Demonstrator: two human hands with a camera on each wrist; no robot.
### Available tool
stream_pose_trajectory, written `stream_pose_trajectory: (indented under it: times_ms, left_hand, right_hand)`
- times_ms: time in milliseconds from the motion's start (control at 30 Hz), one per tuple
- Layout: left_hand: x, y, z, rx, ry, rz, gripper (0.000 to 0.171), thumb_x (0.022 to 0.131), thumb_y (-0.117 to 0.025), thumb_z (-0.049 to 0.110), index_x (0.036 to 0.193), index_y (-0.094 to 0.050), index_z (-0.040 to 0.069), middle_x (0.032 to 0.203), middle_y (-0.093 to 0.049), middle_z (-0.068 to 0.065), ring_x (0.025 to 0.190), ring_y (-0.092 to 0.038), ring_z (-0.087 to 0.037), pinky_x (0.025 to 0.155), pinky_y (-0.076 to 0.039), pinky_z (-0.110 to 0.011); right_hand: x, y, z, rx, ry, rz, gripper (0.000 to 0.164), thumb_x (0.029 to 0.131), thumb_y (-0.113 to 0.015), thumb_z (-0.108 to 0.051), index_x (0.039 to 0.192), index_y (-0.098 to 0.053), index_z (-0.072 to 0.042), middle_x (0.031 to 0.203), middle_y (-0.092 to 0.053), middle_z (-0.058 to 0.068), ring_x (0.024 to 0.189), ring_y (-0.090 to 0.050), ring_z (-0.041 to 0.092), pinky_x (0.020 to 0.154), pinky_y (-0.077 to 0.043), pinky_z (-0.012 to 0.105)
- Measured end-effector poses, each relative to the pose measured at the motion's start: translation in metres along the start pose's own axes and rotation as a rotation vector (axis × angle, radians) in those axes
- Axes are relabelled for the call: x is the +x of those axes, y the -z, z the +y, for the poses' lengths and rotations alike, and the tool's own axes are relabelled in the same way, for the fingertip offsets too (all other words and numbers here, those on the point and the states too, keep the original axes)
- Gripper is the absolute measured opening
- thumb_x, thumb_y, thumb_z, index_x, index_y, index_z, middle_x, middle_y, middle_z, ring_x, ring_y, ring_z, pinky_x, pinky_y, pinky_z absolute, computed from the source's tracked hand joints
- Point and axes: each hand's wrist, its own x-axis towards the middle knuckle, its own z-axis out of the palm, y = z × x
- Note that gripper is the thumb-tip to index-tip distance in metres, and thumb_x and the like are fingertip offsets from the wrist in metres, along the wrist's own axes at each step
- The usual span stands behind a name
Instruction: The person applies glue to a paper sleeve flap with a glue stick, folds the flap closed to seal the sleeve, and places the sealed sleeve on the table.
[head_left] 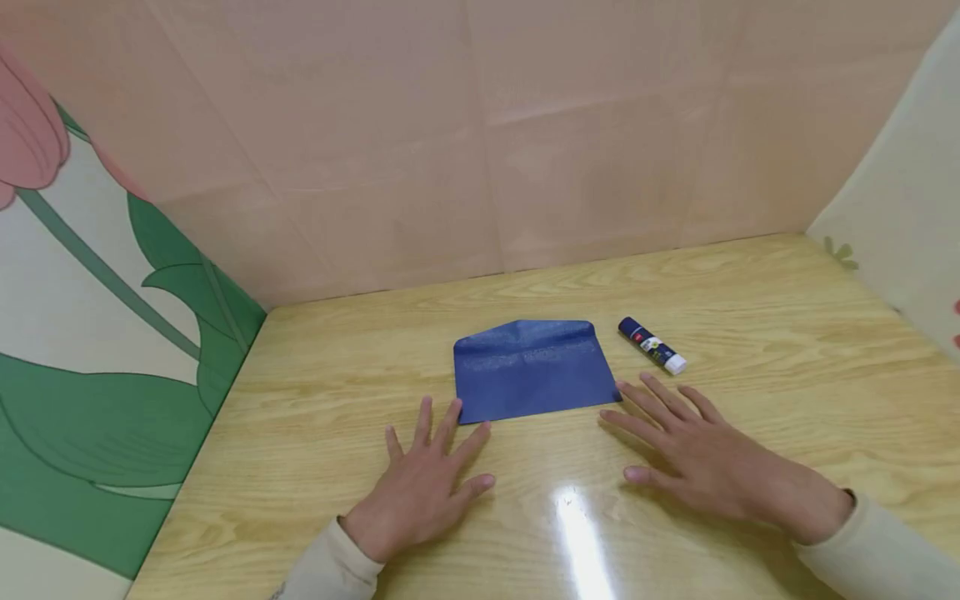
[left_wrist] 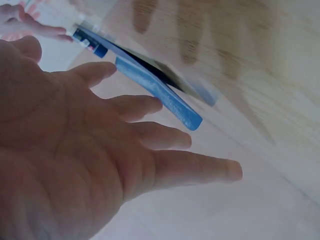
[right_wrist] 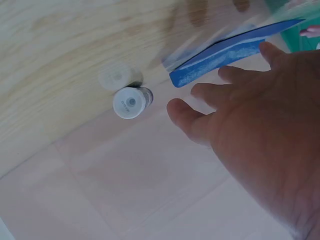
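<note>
A dark blue paper envelope (head_left: 532,375) lies on the wooden table, its flap raised along the far edge with a shiny, wet-looking streak on it. To the right of the envelope lies a capped glue stick (head_left: 651,343), dark blue with a white end. My left hand (head_left: 420,492) is spread palm down, fingertips at the envelope's near left corner. My right hand (head_left: 705,462) is likewise spread, fingertips by the near right corner. Both hands hold nothing. In the right wrist view, the white end of the glue stick (right_wrist: 131,103) faces the camera.
The wood-grain table (head_left: 315,467) is backed by a pink covered wall (head_left: 390,150). A floral panel (head_left: 97,433) borders its left side and a pale panel (head_left: 892,183) its right. A bright light reflection falls on the near middle.
</note>
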Motion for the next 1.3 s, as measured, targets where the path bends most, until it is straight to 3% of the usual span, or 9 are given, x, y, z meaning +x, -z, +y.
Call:
stream_pose_trajectory:
  times_ms: [133,200,300,467,600,700,867,1100,1300]
  left_hand:
    - [0.001,0.000,0.001,0.013,-0.014,0.009,0.060,0.095,-0.027,0.064,0.150,-0.025,0.038,0.161,-0.010,-0.010,0.146,-0.002,-0.046,0.095,-0.012,-0.084]
    - [0.002,0.000,0.001,0.020,-0.023,0.011,0.060,0.096,-0.027,0.063,0.150,-0.026,0.037,0.161,-0.011,-0.010,0.146,-0.003,-0.047,0.096,-0.012,-0.083]
    - [0.003,0.000,0.002,0.029,-0.033,0.003,0.059,0.096,-0.027,0.062,0.150,-0.026,0.037,0.161,-0.011,-0.010,0.146,-0.002,-0.046,0.097,-0.012,-0.082]
    - [0.008,0.000,0.005,0.047,-0.074,-0.022,0.057,0.098,-0.026,0.059,0.150,-0.024,0.036,0.161,-0.011,-0.010,0.147,-0.002,-0.043,0.104,-0.010,-0.078]
    - [0.017,0.000,0.010,0.066,-0.131,-0.026,0.058,0.099,-0.027,0.057,0.151,-0.025,0.032,0.161,-0.015,-0.010,0.148,-0.006,-0.040,0.112,-0.013,-0.068]
    - [0.026,0.001,0.012,0.101,-0.144,-0.016,0.060,0.099,-0.027,0.057,0.151,-0.025,0.028,0.160,-0.017,-0.009,0.149,-0.008,-0.037,0.116,-0.014,-0.061]
    - [0.038,0.004,0.017,0.155,-0.121,-0.036,0.064,0.099,-0.027,0.057,0.151,-0.027,0.021,0.160,-0.020,-0.012,0.148,-0.017,-0.035,0.117,-0.023,-0.053]
    - [0.043,0.007,0.019,0.244,-0.105,-0.039,0.068,0.098,-0.028,0.059,0.148,-0.035,0.013,0.150,-0.037,-0.011,0.138,-0.035,-0.031,0.110,-0.035,-0.048]
    - [0.044,0.009,0.021,0.217,-0.129,-0.085,0.067,0.098,-0.029,0.058,0.148,-0.034,0.014,0.150,-0.038,-0.011,0.137,-0.038,-0.030,0.107,-0.041,-0.044]
  right_hand:
    - [0.004,0.003,0.005,0.032,-0.043,-0.020,0.060,0.095,-0.047,-0.053,0.149,-0.032,-0.031,0.160,-0.019,0.008,0.151,0.002,0.026,0.119,0.011,0.048]
    - [0.010,0.005,0.010,0.060,-0.095,-0.037,0.059,0.096,-0.046,-0.053,0.148,-0.033,-0.028,0.161,-0.016,0.009,0.150,0.000,0.030,0.116,-0.005,0.059]
    - [0.021,0.006,0.021,0.058,-0.175,-0.036,0.060,0.094,-0.049,-0.052,0.147,-0.035,-0.025,0.160,-0.017,0.012,0.148,-0.009,0.037,0.105,-0.022,0.062]
    - [0.039,0.009,0.042,0.002,-0.267,-0.036,0.059,0.092,-0.056,-0.047,0.144,-0.041,-0.024,0.156,-0.021,0.019,0.142,-0.016,0.048,0.100,-0.025,0.069]
    - [0.046,0.012,0.053,0.015,-0.325,-0.117,0.054,0.095,-0.053,-0.044,0.142,-0.044,-0.019,0.152,-0.027,0.025,0.138,-0.022,0.053,0.099,-0.026,0.073]
    - [0.048,0.012,0.056,0.021,-0.332,-0.149,0.049,0.095,-0.052,-0.042,0.138,-0.050,-0.018,0.144,-0.041,0.026,0.129,-0.037,0.053,0.092,-0.035,0.072]
    - [0.048,0.008,0.055,0.007,-0.284,-0.090,0.028,0.092,-0.060,-0.032,0.117,-0.063,-0.018,0.116,-0.062,0.021,0.095,-0.061,0.042,0.067,-0.050,0.055]
    - [0.047,0.005,0.051,-0.031,-0.252,0.017,0.007,0.090,-0.063,-0.020,0.096,-0.060,-0.017,0.078,-0.054,0.008,0.061,-0.047,0.021,0.046,-0.036,0.033]
    - [0.047,0.008,0.049,-0.028,-0.282,0.004,0.004,0.097,-0.050,-0.017,0.099,-0.050,-0.014,0.077,-0.048,0.010,0.059,-0.042,0.021,0.043,-0.030,0.029]
